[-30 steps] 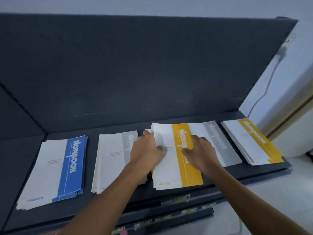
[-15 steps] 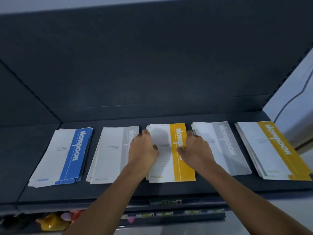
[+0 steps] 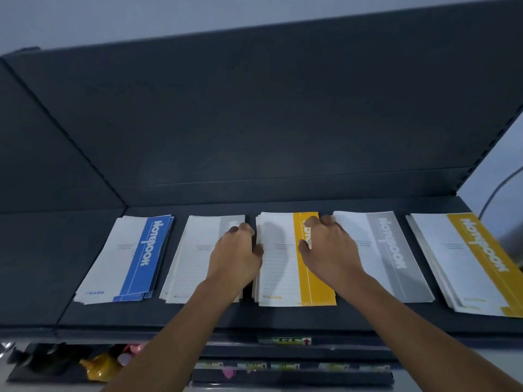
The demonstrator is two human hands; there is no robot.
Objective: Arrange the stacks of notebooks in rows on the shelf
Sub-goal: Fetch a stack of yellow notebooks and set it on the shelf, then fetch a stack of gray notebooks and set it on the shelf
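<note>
Head view: 5 stacks lie in 1 row on the dark grey shelf (image 3: 283, 316). Left hand (image 3: 235, 254) and right hand (image 3: 329, 250), fingers curled, clasp the sides of the middle stack of white-and-yellow paper notebooks (image 3: 283, 261).

5 notebook stacks (image 3: 278, 267) side by side on shelf (image 3: 198, 315).

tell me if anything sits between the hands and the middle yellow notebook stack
Nothing visible does. The left hand is pressed against the left edge of the middle yellow stack and the right hand rests on its yellow band. The grey stacks lie apart on either side.
</note>
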